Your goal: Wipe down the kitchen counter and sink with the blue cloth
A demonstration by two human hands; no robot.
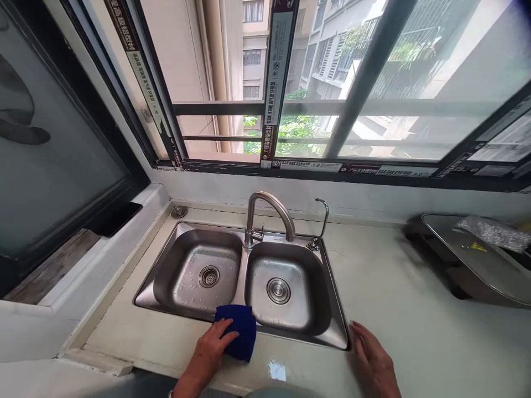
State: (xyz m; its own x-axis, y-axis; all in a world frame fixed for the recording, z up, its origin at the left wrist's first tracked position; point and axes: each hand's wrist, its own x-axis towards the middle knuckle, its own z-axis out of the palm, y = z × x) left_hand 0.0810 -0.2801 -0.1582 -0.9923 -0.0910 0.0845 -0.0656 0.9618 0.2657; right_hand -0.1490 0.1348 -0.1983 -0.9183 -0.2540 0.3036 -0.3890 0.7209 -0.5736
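Observation:
A folded dark blue cloth (pixel 243 334) lies over the front rim of the double-bowl steel sink (pixel 307 336), partly on the countertop (pixel 166 337). My left hand (pixel 211 345) grips its left side, fingers laid on top and pressing it down. Beside the sink's front right corner, my right hand (pixel 371 354) rests at the counter with nothing in it, its thumb and fingers somewhat apart. Water drops dot both bowls. A curved steel faucet (pixel 269 199) stands behind the divider, its spout over the right bowl.
A thin hooked tap (pixel 324 218) rises at the sink's back right corner. On the right of the counter sits a dark, flat-topped appliance (pixel 473 260) with bubble wrap (pixel 495 233) on it. A round metal cap (pixel 179 211) is at back left. Windows (pixel 271 110) line the wall behind.

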